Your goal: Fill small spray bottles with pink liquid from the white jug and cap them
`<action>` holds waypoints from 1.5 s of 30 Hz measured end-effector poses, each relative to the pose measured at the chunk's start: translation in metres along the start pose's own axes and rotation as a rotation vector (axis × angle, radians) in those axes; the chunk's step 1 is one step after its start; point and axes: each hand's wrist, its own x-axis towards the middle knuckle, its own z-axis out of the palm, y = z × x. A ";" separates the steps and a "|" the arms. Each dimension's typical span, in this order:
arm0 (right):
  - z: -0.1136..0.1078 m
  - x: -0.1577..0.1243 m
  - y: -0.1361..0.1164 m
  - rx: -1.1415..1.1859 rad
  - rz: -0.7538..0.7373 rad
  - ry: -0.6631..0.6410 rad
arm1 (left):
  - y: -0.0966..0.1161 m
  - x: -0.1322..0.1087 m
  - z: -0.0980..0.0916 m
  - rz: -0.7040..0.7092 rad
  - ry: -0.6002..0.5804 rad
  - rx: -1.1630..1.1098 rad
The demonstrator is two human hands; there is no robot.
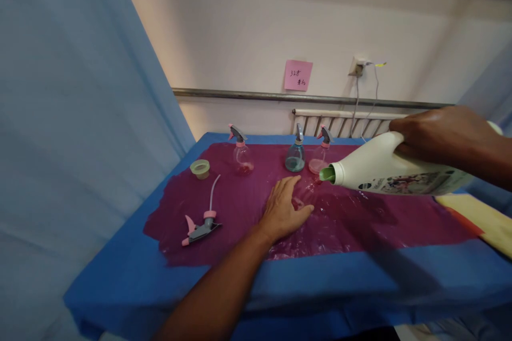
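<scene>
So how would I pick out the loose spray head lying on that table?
Look at the purple sheet on the blue table. Near its front left corner, left of the left hand, lies the spray head. Unlike the three on bottles at the back, it lies flat, bottle-less, tube trailing.

Worktop point(120, 277), with a sheet point(360, 224) spread over its middle.
- Back row on the sheet, left to right: cap point(200, 168), left spray bottle point(242, 157), middle spray bottle point(295, 155), right spray bottle point(320, 157).
- Front left: loose spray head point(202, 226), lying flat, tube pointing back.
- Centre: small bottle point(306, 194), left hand point(284, 208) round it.
- Right: jug point(396, 170), tipped in right hand point(444, 136), spout above the small bottle.
- Far right edge: board point(480, 218).
- Behind: radiator point(344, 122), note point(298, 75) above it.
- Left: curtain point(60, 144).
</scene>
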 end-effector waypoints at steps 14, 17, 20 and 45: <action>-0.009 0.000 -0.002 0.023 0.008 -0.032 | 0.001 0.000 0.001 -0.007 0.001 -0.020; -0.009 0.001 -0.002 0.031 0.005 -0.032 | 0.001 0.000 0.001 -0.013 0.001 -0.018; -0.008 0.001 -0.002 0.019 0.007 -0.028 | 0.002 0.000 0.001 -0.015 -0.001 -0.022; -0.016 0.001 -0.005 0.005 0.029 -0.058 | 0.003 0.000 0.000 -0.010 -0.005 -0.037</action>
